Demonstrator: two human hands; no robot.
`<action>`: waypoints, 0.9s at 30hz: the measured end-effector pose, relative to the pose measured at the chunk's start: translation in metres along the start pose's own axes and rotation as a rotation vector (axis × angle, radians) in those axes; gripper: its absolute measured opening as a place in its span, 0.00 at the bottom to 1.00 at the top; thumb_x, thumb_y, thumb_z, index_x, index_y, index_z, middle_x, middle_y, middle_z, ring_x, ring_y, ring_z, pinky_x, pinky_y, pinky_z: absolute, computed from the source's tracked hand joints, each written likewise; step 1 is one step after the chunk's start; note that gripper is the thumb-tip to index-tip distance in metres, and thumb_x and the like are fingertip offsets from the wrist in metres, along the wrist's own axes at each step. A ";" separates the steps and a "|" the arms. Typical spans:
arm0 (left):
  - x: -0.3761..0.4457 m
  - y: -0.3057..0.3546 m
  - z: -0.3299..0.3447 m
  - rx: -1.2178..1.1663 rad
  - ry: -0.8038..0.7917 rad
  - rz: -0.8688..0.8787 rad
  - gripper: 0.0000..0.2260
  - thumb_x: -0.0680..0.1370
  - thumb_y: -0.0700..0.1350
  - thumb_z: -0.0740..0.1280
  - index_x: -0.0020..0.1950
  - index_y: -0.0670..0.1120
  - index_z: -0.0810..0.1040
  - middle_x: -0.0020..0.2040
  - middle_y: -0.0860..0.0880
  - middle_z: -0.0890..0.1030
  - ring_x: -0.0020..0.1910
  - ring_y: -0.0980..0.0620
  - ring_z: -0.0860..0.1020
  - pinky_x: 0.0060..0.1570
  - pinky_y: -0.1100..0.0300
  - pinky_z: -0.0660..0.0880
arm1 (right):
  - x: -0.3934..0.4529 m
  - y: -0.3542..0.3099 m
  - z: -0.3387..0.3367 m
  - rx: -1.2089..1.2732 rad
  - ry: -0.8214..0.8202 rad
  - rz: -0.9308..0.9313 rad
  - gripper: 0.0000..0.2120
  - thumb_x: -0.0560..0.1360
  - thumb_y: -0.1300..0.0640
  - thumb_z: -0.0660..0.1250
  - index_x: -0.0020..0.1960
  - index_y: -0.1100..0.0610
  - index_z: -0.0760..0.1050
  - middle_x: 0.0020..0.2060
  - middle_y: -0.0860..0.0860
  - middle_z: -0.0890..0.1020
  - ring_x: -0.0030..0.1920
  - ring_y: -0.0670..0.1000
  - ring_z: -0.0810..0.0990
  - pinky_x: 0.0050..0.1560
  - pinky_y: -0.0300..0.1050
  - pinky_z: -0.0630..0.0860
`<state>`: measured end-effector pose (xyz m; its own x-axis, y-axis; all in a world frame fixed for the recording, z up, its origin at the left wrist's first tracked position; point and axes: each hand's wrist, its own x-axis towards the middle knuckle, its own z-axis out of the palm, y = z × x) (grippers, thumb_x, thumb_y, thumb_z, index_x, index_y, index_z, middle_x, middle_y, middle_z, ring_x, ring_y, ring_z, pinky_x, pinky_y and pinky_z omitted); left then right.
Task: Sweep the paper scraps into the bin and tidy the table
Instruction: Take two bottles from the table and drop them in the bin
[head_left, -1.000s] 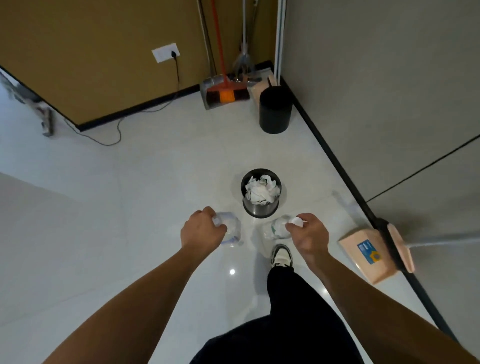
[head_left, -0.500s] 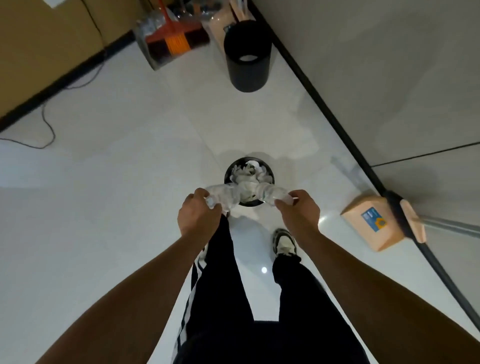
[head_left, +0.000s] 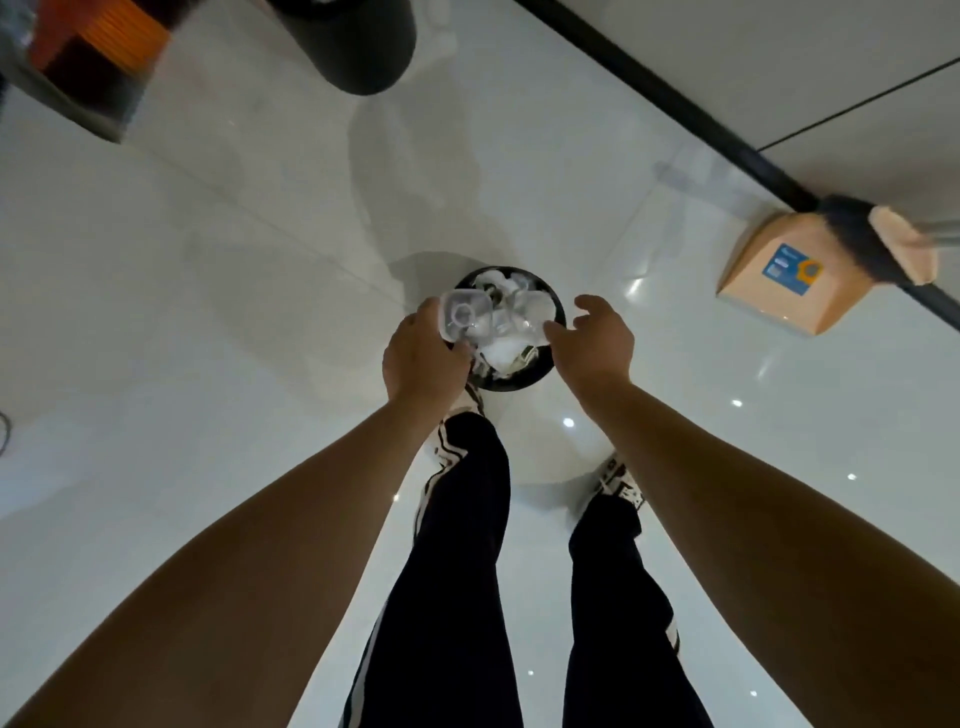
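The small round bin (head_left: 511, 332) stands on the glossy white floor (head_left: 208, 312), directly ahead of the person's feet, and is filled to the rim with crumpled white paper scraps (head_left: 511, 348). The left hand (head_left: 423, 358) is over the bin's left edge with its fingers curled round a clear plastic bottle (head_left: 465, 317), whose square base faces the camera. The right hand (head_left: 592, 343) hovers over the bin's right edge with fingers spread and relaxed, gripping nothing. A second clear plastic item appears to lie on top of the scraps between the hands; its outline is too blurred to confirm. Handling judgement: an empty bottle of this kind is light, thin-walled and smooth, so it yields under pressure and can slip. Take hold round the body, as here, with moderate force. The paper scraps are soft and springy, and the bin appears full; items placed on top may roll off unless pressed down. Far left are an orange broom head (head_left: 98, 36) and a tall black bin (head_left: 358, 41); at right a peach dustpan (head_left: 784, 275) lies beside the wall.
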<state>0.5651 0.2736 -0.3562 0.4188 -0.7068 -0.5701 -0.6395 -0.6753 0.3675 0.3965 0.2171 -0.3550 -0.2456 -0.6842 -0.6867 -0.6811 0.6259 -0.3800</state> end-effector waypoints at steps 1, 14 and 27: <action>0.000 0.001 -0.004 0.000 -0.005 0.017 0.20 0.74 0.48 0.70 0.65 0.48 0.72 0.58 0.45 0.80 0.56 0.43 0.77 0.48 0.58 0.66 | 0.000 -0.002 -0.001 0.022 0.016 0.021 0.16 0.73 0.54 0.70 0.60 0.52 0.76 0.38 0.40 0.74 0.47 0.48 0.78 0.45 0.36 0.70; -0.096 0.098 -0.060 0.129 -0.035 0.284 0.21 0.75 0.51 0.70 0.66 0.50 0.72 0.59 0.47 0.78 0.58 0.45 0.76 0.47 0.60 0.68 | -0.099 0.042 -0.125 0.242 0.109 0.073 0.24 0.74 0.53 0.70 0.70 0.54 0.73 0.49 0.48 0.83 0.46 0.46 0.80 0.46 0.32 0.70; -0.300 0.279 0.009 0.190 -0.113 0.725 0.25 0.75 0.52 0.70 0.71 0.50 0.71 0.67 0.46 0.74 0.63 0.45 0.73 0.59 0.56 0.70 | -0.217 0.240 -0.325 0.469 0.408 0.128 0.25 0.75 0.51 0.68 0.70 0.56 0.72 0.61 0.56 0.81 0.57 0.56 0.80 0.60 0.50 0.76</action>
<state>0.2550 0.2993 -0.0890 -0.2111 -0.9271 -0.3098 -0.8338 0.0054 0.5521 0.0628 0.3942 -0.0957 -0.6111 -0.6226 -0.4888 -0.2765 0.7465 -0.6052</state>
